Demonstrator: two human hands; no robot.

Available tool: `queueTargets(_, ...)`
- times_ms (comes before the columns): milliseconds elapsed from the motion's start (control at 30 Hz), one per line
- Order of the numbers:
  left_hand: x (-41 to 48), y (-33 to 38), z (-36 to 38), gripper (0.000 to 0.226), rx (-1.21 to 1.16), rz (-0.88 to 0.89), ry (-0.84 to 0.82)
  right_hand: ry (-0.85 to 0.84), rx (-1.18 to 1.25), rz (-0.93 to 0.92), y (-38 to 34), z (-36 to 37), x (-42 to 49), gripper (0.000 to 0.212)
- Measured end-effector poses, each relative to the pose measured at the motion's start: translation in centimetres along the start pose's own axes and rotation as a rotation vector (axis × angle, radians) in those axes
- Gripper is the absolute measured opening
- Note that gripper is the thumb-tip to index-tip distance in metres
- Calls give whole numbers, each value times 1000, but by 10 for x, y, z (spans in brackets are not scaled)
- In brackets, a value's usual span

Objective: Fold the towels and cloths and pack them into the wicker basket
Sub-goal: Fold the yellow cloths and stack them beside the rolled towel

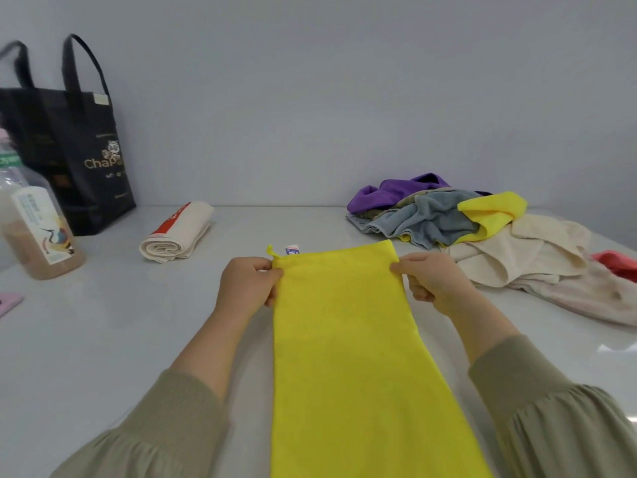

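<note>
Yellow cloth [348, 339] lies lengthwise on the counter [103, 339], folded into a long strip. Left hand [246, 284] pinches its far left corner; right hand [432, 279] pinches the far right corner. Heap of unfolded cloths [482, 232] far right. Rolled cream towel [177, 232] far left, near a black bag [69, 150].

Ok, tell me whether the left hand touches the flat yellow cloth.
Touching: head view shows the left hand pinching the far left corner of the flat yellow cloth.
</note>
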State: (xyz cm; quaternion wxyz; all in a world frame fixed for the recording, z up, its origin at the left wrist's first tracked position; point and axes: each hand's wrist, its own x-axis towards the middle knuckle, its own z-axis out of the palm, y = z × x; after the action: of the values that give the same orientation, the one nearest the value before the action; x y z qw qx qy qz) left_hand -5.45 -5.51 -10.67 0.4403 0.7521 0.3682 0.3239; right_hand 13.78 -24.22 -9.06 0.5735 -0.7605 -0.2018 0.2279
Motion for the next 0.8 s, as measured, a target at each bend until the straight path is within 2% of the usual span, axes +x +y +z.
queueTargets(33,-3,3,1,15,-126,-43,-33,-31,34,15,-1,0,-3,16)
queueTargets(100,-8,8,4,17,-346,-96,-78,-93,144,13,-1,2,-6,12)
queueTargets(200,-8,12,9,22,-542,-101,-81,-142,324,-44,-2,10,-5,16)
queueTargets(300,-8,17,9,30,-728,-70,-99,-121,521,-93,-6,17,-2,22)
queueTargets(400,-9,15,8,36,-814,-135,-111,-57,499,-114,-3,17,-2,27)
queueTargets(500,-12,10,6,18,-795,-273,-68,-21,425,-67,6,16,-10,13)
queueTargets(567,-19,6,3,10,-759,-345,-95,-35,416,-15,11,14,-21,9)
queueTargets(667,-31,4,-6,14,-723,-362,-214,-105,439,42,15,7,-38,14)
queueTargets(800,-44,1,-20,22,-546,-345,-367,-158,278,78,19,-1,-60,14)
